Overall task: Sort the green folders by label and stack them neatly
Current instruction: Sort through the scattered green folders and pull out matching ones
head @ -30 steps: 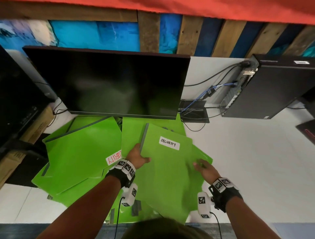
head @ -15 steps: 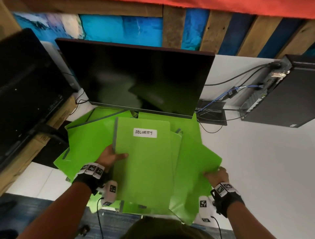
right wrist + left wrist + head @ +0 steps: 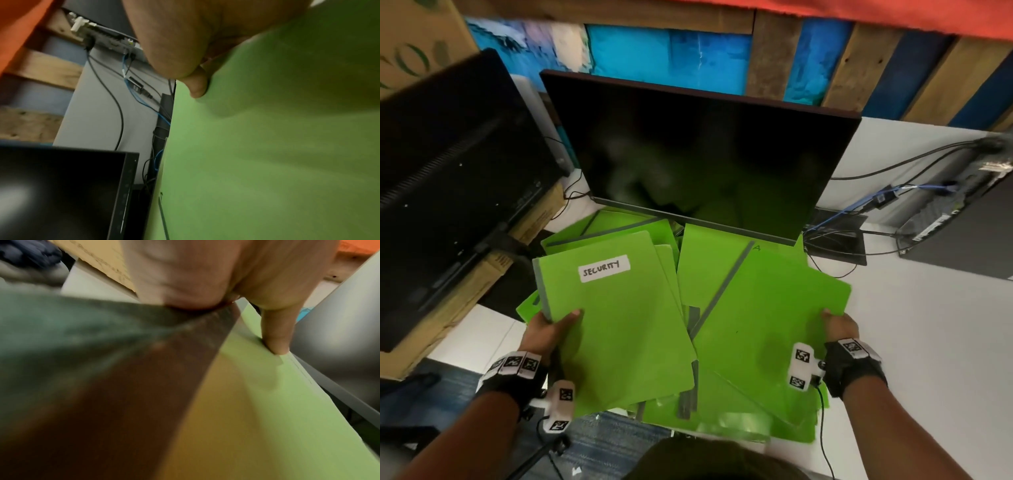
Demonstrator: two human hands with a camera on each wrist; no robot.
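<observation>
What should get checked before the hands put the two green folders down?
1. Left hand grips the SECURITY folder at its grey spine edge, thumb on top: ok.
2. Right hand holds the unlabelled folder by its right edge: ok.
3. Label readable on the left folder: ok, it says SECURITY.
4. Label on the right folder: cannot tell, the face that shows has none.
5. Neat stack ready to receive them: not ok, the loose folders beneath lie fanned at different angles.
6. Clearance from the monitor behind the pile: ok, both held folders are in front of it.
</observation>
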